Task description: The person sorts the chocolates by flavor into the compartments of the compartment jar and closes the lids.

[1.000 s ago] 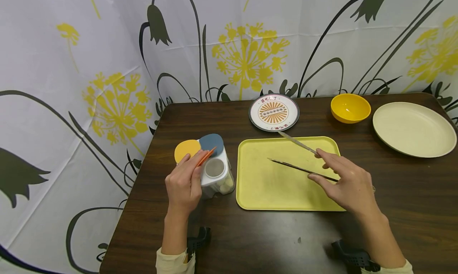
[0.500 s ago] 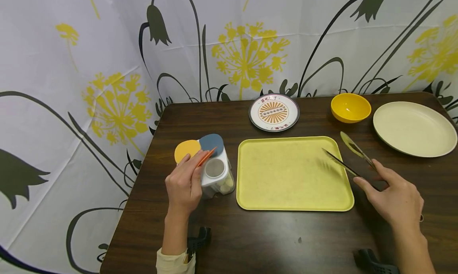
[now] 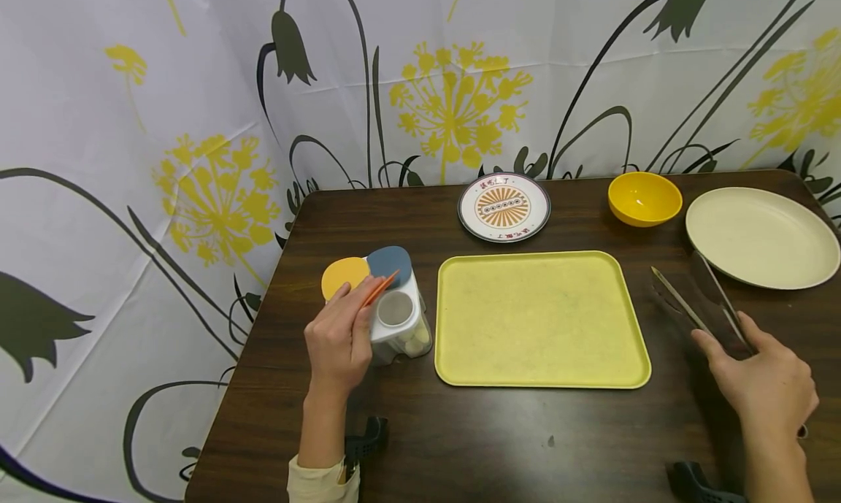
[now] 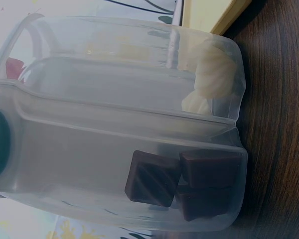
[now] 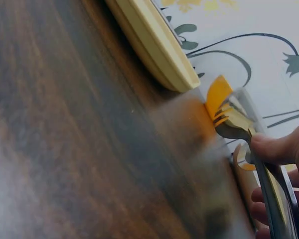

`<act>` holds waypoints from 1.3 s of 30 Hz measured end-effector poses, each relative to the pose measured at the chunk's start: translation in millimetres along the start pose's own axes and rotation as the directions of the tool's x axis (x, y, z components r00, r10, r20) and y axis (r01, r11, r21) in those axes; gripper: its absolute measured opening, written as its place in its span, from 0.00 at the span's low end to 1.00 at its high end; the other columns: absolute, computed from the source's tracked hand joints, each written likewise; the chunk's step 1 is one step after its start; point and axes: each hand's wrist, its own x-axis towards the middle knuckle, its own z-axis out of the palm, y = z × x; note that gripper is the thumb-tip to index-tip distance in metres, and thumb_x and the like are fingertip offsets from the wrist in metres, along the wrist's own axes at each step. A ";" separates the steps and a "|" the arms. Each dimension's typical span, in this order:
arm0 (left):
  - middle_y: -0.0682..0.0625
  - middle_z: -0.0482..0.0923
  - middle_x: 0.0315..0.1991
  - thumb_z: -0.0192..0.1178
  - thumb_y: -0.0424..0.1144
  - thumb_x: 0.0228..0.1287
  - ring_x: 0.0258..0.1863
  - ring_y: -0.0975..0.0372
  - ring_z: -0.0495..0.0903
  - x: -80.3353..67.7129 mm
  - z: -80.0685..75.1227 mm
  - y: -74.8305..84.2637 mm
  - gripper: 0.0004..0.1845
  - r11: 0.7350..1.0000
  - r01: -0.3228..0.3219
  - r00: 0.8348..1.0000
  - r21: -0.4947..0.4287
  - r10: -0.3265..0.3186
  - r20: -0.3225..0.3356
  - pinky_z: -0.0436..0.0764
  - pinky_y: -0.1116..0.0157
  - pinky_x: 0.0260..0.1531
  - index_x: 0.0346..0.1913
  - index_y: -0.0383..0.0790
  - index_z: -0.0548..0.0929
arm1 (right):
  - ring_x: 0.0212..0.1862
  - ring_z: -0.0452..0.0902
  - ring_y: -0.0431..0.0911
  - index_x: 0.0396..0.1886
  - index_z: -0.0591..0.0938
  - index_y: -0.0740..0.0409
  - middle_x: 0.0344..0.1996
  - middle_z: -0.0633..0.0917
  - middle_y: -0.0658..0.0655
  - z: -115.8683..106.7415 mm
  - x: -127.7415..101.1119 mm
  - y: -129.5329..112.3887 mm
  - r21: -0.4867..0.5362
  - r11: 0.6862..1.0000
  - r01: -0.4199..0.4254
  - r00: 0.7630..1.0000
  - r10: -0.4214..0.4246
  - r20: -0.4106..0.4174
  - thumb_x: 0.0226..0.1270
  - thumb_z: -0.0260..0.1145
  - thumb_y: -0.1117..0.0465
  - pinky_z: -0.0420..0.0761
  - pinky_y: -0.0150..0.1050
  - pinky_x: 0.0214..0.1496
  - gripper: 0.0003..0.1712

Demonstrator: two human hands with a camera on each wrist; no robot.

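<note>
My left hand [image 3: 336, 346] pinches a raised orange lid [image 3: 381, 288] on a multi-section storage container [image 3: 379, 329]. Beside that lid, one round opening is uncovered, while yellow and blue lids cover other sections. In the left wrist view, dark brown square blocks [image 4: 153, 178] lie in one clear compartment and cream-coloured ridged pieces [image 4: 215, 74] in another. Over the table to the right, my right hand [image 3: 765, 386] grips metal tongs [image 3: 683, 301] with their arms spread and nothing between the tips. The right wrist view shows the tongs' fork-like end [image 5: 233, 130].
A yellow tray [image 3: 542, 320] lies mid-table, between the container and the tongs. Behind it sits a patterned plate [image 3: 503, 206]. At the back right are a yellow bowl [image 3: 644, 200] and a large cream oval plate [image 3: 762, 237], close to the tongs.
My right hand has carried the tongs from over the tray rightward to the table beyond its right edge. The left hand and the raised orange lid have stayed put.
</note>
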 end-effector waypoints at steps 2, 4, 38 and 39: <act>0.48 0.83 0.50 0.48 0.40 0.69 0.49 0.54 0.83 -0.1 -0.1 0.1 0.19 1.000 0.003 1.000 -0.001 -0.003 0.002 0.76 0.49 0.54 0.55 0.39 0.82 | 0.56 0.65 0.75 0.73 0.61 0.42 0.63 0.68 0.73 1.2 0.6 1.3 0.002 1.000 -0.011 1.000 0.011 -0.003 0.55 0.59 0.28 0.67 0.70 0.45 0.48; 0.48 0.83 0.51 0.48 0.40 0.69 0.49 0.55 0.83 -0.1 -0.4 0.3 0.19 1.000 0.009 1.000 0.000 -0.009 0.006 0.76 0.50 0.55 0.56 0.40 0.82 | 0.55 0.65 0.75 0.72 0.61 0.42 0.62 0.68 0.74 2.2 0.8 1.8 0.004 1.000 -0.015 1.000 0.015 -0.008 0.54 0.59 0.27 0.68 0.71 0.45 0.49; 0.47 0.83 0.50 0.48 0.42 0.69 0.49 0.55 0.83 0.6 -0.5 1.1 0.19 1.000 0.004 1.000 -0.001 -0.004 0.005 0.76 0.49 0.54 0.55 0.40 0.82 | 0.56 0.64 0.75 0.74 0.54 0.46 0.64 0.63 0.77 -1.6 5.8 3.7 -0.033 0.997 -0.072 0.995 0.074 0.072 0.45 0.60 0.21 0.68 0.68 0.45 0.61; 0.47 0.83 0.50 0.49 0.42 0.69 0.49 0.55 0.83 0.3 -0.6 1.1 0.19 1.000 0.008 1.000 -0.002 -0.007 0.008 0.76 0.49 0.54 0.55 0.40 0.82 | 0.56 0.64 0.75 0.74 0.54 0.46 0.64 0.63 0.76 -1.8 5.5 3.6 -0.034 0.997 -0.073 0.995 0.075 0.069 0.45 0.60 0.21 0.68 0.68 0.45 0.61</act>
